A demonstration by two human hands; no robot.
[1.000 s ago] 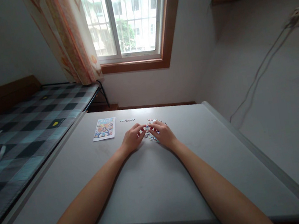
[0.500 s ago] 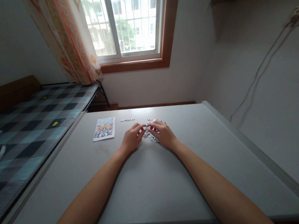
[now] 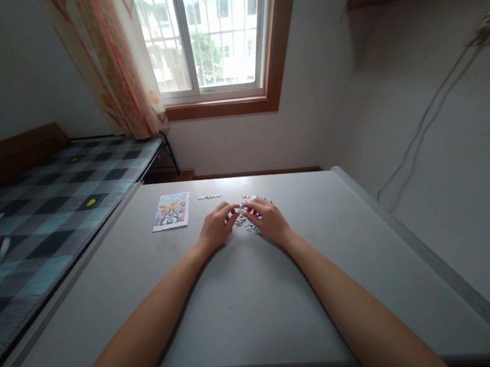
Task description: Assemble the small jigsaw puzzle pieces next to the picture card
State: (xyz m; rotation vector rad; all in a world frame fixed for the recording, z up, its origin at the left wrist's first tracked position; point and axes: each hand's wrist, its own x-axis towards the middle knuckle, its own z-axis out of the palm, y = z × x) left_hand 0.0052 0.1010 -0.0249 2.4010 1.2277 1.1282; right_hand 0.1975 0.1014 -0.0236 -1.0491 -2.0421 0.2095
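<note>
Between my fingertips are small jigsaw puzzle pieces (image 3: 241,209), held just above the table. My left hand (image 3: 218,225) pinches from the left side, thumb and fingers closed. From the right, my right hand (image 3: 269,219) grips in the same way, so the fingertips of both hands nearly meet. A loose pile of puzzle pieces (image 3: 251,226) lies under and around the hands, partly hidden by the right one. Farther back, a short joined row of pieces (image 3: 209,197) rests flat. Left of it lies a printed picture sheet (image 3: 171,211) with a colourful design.
The pale table (image 3: 245,317) has a raised edge along its right side (image 3: 397,226). A bed with a checked cover (image 3: 85,181) stands along the left. Beyond the table are a window (image 3: 206,37) and a curtain (image 3: 119,67). A cable (image 3: 422,119) hangs on the right wall.
</note>
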